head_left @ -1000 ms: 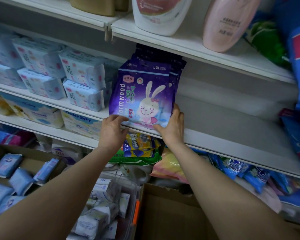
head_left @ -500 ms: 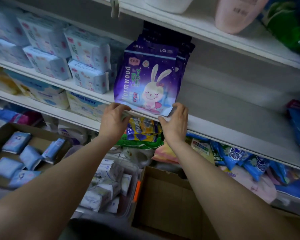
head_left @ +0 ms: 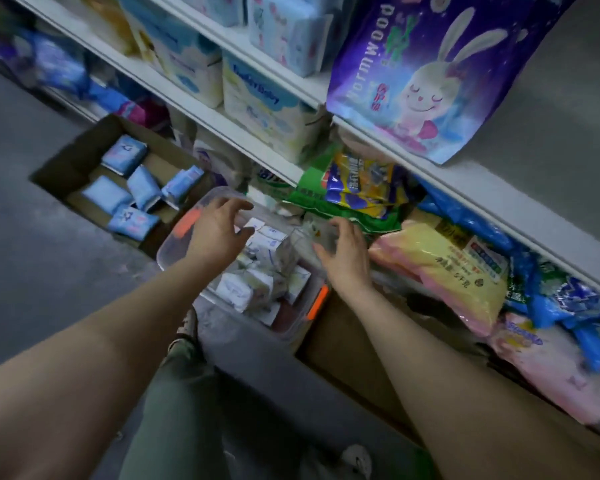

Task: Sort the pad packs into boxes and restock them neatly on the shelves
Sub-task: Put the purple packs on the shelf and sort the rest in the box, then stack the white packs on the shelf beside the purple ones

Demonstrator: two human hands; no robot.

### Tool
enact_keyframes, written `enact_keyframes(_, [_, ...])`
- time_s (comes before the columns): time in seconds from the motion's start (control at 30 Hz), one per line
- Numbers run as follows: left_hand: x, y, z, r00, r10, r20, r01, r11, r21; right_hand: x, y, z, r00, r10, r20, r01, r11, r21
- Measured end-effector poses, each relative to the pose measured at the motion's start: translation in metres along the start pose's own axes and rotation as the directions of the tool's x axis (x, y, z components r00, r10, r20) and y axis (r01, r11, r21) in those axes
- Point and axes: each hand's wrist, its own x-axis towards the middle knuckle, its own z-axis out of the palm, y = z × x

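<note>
Your purple pack (head_left: 426,74) is cut off by the top edge. Your left hand (head_left: 215,233) hides part of the clear bin (head_left: 174,251). The far-left shelf goods (head_left: 49,60) are too blurred to tell.

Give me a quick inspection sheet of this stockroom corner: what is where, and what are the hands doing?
Surface: white shelf, grey floor.
Job's things: purple rabbit pack upright on shelf; white packs in clear bin; blue pad packs in cardboard box.
Clutter: yellow-pink bag, green bag under shelf.
Hands: left hand and right hand open over bin, holding nothing.
Cables: nothing seen.
Surroundings: more packs on upper shelves.
</note>
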Motion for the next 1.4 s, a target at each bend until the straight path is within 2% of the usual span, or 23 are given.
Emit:
enact_keyframes(0.13, [-0.003, -0.059, 0.024, 0.990, -0.106, 0.089, 0.102, 0.994, 0.043, 0.001, 0.009, 0.057, 0.984, 0.101, 0.147, -0.098, 0.995, -0.028])
enact_keyframes(0.23, [-0.007, -0.100, 0.053, 0.971, -0.147, 0.189, 0.144, 0.989, 0.027, 0.008, 0.022, 0.096, 0.967, 0.110, 0.228, -0.098, 0.993, -0.063])
enact_keyframes(0.43, [-0.017, -0.147, 0.112, 0.909, -0.152, 0.388, 0.130, 0.988, 0.083, 0.038, 0.043, 0.160, 0.954, 0.154, 0.257, -0.141, 0.988, -0.070])
enact_keyframes(0.6, [-0.011, -0.150, 0.140, 0.895, -0.112, 0.432, 0.013, 0.974, 0.227, 0.067, 0.048, 0.197, 0.946, 0.189, 0.263, -0.167, 0.980, -0.105])
enact_keyframes(0.73, [-0.005, -0.143, 0.154, 0.840, -0.138, 0.525, -0.127, 0.891, 0.437, 0.077, 0.050, 0.212, 0.963, 0.203, 0.176, -0.193, 0.979, -0.069])
enact_keyframes(0.83, [-0.007, -0.137, 0.168, 0.848, -0.135, 0.513, -0.145, 0.871, 0.470, 0.076, 0.052, 0.216, 0.960, 0.214, 0.182, -0.212, 0.977, -0.030])
enact_keyframes(0.93, [-0.009, -0.135, 0.172, 0.849, -0.161, 0.503, -0.080, 0.902, 0.423, 0.068, 0.055, 0.211, 0.947, 0.254, 0.199, -0.262, 0.965, 0.017])
enact_keyframes(1.07, [-0.009, -0.129, 0.165, 0.872, -0.172, 0.458, 0.009, 0.941, 0.338, 0.046, 0.068, 0.183, 0.905, 0.366, 0.218, -0.407, 0.894, 0.189])
enact_keyframes(1.17, [-0.018, -0.108, 0.149, 0.915, -0.192, 0.355, 0.137, 0.975, 0.173, 0.027, 0.076, 0.145, 0.864, 0.468, 0.188, -0.502, 0.768, 0.398])
enact_keyframes(1.23, [-0.029, -0.088, 0.135, 0.928, -0.219, 0.300, 0.220, 0.975, 0.028, 0.011, 0.078, 0.115, 0.856, 0.493, 0.158, -0.503, 0.722, 0.476])
enact_keyframes(1.3, [-0.038, -0.059, 0.116, 0.900, -0.329, 0.287, 0.389, 0.903, -0.184, -0.005, 0.076, 0.082, 0.867, 0.479, 0.138, -0.480, 0.727, 0.491])
enact_keyframes(1.37, [-0.046, -0.028, 0.098, 0.843, -0.437, 0.314, 0.535, 0.741, -0.405, -0.019, 0.073, 0.049, 0.881, 0.454, 0.131, -0.454, 0.739, 0.497])
enact_keyframes(1.4, [-0.049, -0.012, 0.089, 0.828, -0.452, 0.330, 0.560, 0.670, -0.487, -0.025, 0.075, 0.034, 0.887, 0.445, 0.125, -0.446, 0.755, 0.481])
